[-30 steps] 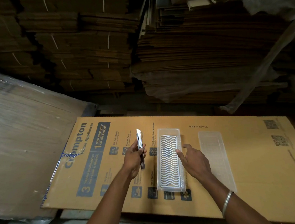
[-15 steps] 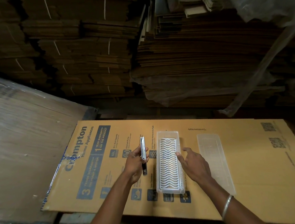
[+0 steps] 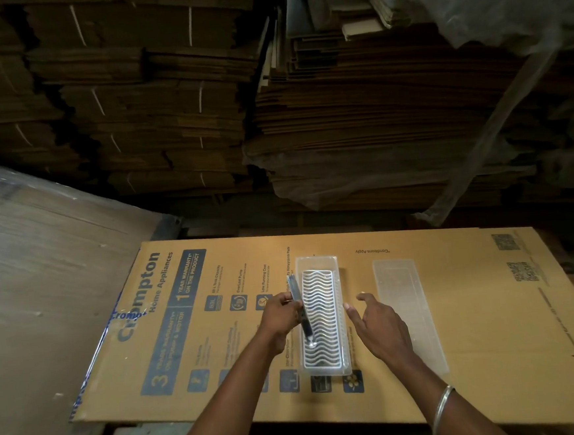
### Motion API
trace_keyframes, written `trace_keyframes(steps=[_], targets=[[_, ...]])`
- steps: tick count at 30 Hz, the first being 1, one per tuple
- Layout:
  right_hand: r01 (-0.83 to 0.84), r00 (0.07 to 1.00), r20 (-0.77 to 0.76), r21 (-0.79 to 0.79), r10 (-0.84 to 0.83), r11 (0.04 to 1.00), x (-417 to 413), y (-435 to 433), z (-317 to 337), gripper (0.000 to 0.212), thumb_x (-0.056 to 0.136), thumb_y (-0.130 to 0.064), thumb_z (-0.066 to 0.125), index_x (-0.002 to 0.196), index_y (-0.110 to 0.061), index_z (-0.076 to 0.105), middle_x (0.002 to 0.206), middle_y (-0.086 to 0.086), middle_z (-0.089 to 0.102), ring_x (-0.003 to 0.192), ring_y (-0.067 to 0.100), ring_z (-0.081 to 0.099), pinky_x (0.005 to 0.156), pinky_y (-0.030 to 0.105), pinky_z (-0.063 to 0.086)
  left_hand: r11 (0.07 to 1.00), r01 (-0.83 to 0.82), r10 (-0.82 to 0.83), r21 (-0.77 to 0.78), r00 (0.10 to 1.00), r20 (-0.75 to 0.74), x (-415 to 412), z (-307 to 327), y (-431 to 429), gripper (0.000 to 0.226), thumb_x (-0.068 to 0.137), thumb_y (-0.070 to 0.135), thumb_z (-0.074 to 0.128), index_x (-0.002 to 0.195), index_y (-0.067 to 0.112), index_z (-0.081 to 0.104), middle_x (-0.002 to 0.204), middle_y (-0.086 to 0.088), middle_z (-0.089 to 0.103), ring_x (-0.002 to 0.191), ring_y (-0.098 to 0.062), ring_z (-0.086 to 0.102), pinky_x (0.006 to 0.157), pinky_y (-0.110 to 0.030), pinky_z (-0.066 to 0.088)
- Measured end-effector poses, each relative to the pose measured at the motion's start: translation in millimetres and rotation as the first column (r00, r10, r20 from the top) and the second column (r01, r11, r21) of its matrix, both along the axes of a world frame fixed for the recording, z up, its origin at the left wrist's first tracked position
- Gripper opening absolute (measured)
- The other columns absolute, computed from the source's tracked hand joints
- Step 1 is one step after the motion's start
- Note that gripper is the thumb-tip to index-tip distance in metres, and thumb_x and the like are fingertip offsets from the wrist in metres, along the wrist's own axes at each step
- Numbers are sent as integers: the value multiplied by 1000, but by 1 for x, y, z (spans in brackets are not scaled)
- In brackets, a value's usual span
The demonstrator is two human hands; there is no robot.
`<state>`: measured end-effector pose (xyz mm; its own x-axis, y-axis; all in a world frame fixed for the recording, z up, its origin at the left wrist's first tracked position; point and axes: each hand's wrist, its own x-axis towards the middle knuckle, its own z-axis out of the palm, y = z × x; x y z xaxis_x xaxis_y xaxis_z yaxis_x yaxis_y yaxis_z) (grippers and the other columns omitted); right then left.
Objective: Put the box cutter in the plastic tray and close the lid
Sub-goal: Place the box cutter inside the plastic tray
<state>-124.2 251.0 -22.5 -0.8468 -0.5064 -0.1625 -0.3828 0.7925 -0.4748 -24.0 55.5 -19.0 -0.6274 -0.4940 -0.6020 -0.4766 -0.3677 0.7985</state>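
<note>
- A person leans over a flattened printed cardboard sheet [image 3: 440, 308], seen from a camera on their head, both bare forearms reaching in from below.
- The left hand [image 3: 279, 315] is clamped on the box cutter [image 3: 299, 305], fingers wrapped round its middle.
- A second ago the cutter stood upright beside the tray, clear of it. Now it is tipped over and leaning across the tray's left edge, its lower end down over the ribbed insert.
- Whether that lower end already touches the insert cannot be told; it looks very close.
- The plastic tray [image 3: 316, 260] lies lengthwise in the middle of the cardboard, a clear shallow box holding a white insert [image 3: 323, 321] with wavy ribs.
- The right hand [image 3: 379, 323] has changed too. Half a second ago its fingertips rested on the tray's right edge; now it is lifted just off to the right, fingers spread and holding nothing.
- The lid [image 3: 407, 307], a clear flat rectangle, lies on the cardboard to the right of the tray, apart from it and untouched.
- Judging from this, the cutter is in the middle of being laid down: not yet released, not yet flat.
- The freed right hand sits between tray and lid, well placed to reach for the lid next.
- Stacks of folded cardboard [image 3: 390, 113] fill the dim background.
</note>
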Motion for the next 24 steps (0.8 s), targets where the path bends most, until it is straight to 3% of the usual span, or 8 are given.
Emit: trace_keyframes(steps=[3,6,8,10,14,24], targets=[[27,1000,2,8,-27,1000,-3,8,-2,61,100,-66,38,142,-25,52,103,6,77,96,23,72,78,37,58,951,168,-136,-260,981,137,-22,-2,12,10,95,7,64,87,4,70,83,-9,67,71,-19,60,71,-34,56],[42,999,10,19,-42,999,-5,14,-3,59,100,-65,39,141,-25,53,101,6,77,94,23,72,75,36,57,781,372,-229,-501,917,326,-40,-2,18,8,89,9,72,83,3,73,82,-12,73,77,-25,69,79,-40,61],[61,998,21,23,-61,998,-6,20,-5,59,100,-66,39,140,-25,53,99,5,77,94,22,72,75,37,57,648,524,-295,-553,841,453,-51,-2,23,14,90,9,69,93,-2,77,95,-16,78,91,-29,74,81,-39,60],[78,996,31,28,-79,997,-8,26,-7,60,100,-67,37,140,-26,53,97,5,77,93,23,71,74,37,56,580,608,-316,-542,781,538,-61,-7,27,21,96,12,62,106,-3,74,108,-18,76,105,-32,72,87,-40,57],[117,992,44,34,-118,993,-11,38,-12,62,99,-70,35,139,-26,53,95,4,76,93,22,71,75,37,56,526,668,-280,-526,720,635,-69,-18,33,32,98,7,60,129,0,60,124,-17,69,118,-33,67,97,-40,56],[151,985,74,56,-155,987,-15,53,-21,62,99,-70,34,139,-27,52,97,3,76,93,21,70,73,36,55,614,549,-140,-567,783,606,-75,-32,41,25,102,2,47,119,0,64,122,-16,71,114,-29,70,94,-35,56]])
